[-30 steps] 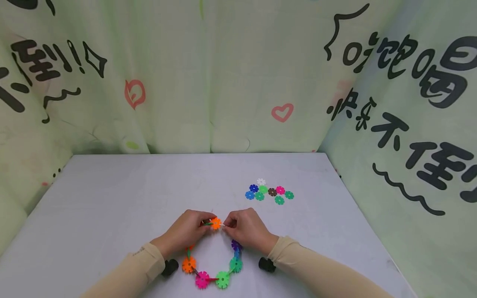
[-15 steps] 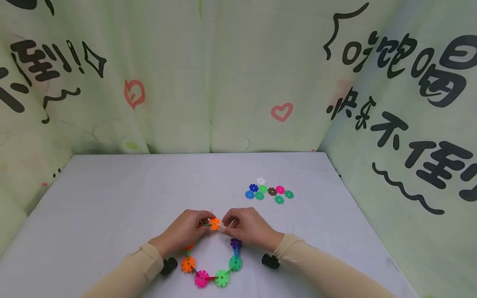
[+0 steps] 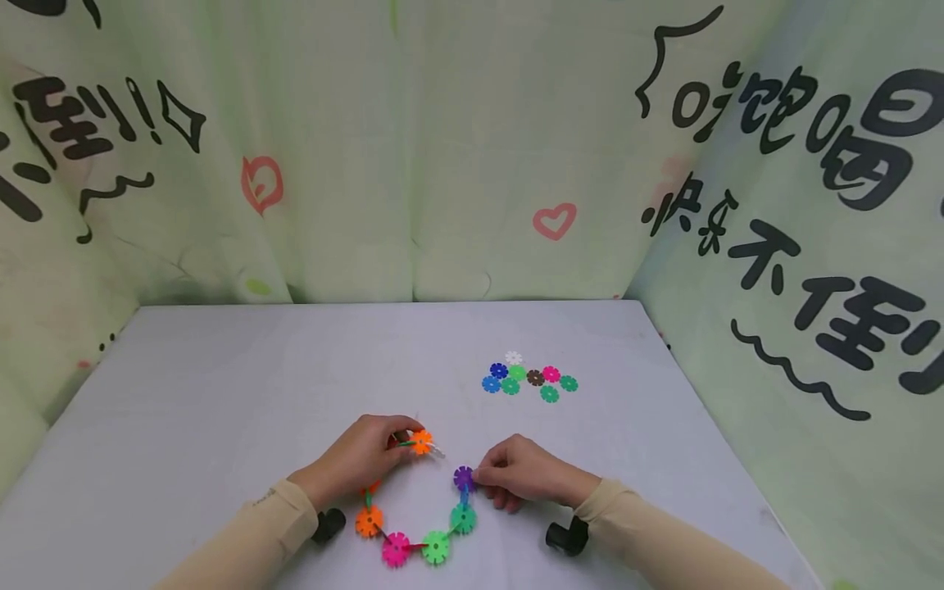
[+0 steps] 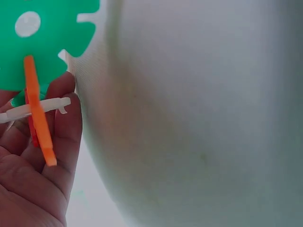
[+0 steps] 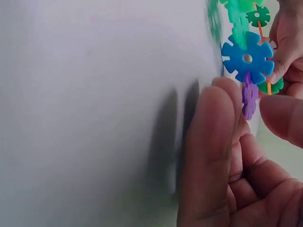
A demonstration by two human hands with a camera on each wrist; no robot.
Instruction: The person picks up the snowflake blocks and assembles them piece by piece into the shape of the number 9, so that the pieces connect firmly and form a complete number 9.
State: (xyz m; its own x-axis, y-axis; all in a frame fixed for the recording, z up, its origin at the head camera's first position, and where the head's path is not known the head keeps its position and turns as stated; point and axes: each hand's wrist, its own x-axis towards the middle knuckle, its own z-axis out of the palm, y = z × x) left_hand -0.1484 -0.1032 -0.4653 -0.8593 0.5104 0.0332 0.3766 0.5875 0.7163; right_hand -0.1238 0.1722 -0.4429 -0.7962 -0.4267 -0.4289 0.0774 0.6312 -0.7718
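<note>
A curved chain of notched snowflake building discs (image 3: pixel 436 548) lies in front of me in green, pink, orange, blue and purple. My left hand (image 3: pixel 365 455) pinches its raised left end at a green disc (image 4: pixel 45 42). Beyond those fingers stick out an orange disc (image 3: pixel 421 442) and a white disc (image 4: pixel 35 109), slotted together. My right hand (image 3: pixel 527 471) is at the other end, fingertips right at the edge of the purple disc (image 3: pixel 464 478). In the right wrist view the thumb and forefinger stand apart on either side of this purple disc, which is slotted into a blue disc (image 5: pixel 247 58).
Several loose discs (image 3: pixel 518 373) in white, blue, green, brown and pink lie farther back on the white table (image 3: pixel 295 360), right of centre. Printed curtains (image 3: pixel 339 164) hang behind the table and along both sides. Each wrist carries a black camera (image 3: pixel 567 537).
My right hand has left the white disc at the left end and moved right and nearer to the purple disc. The left hand keeps its hold, almost unmoved.
</note>
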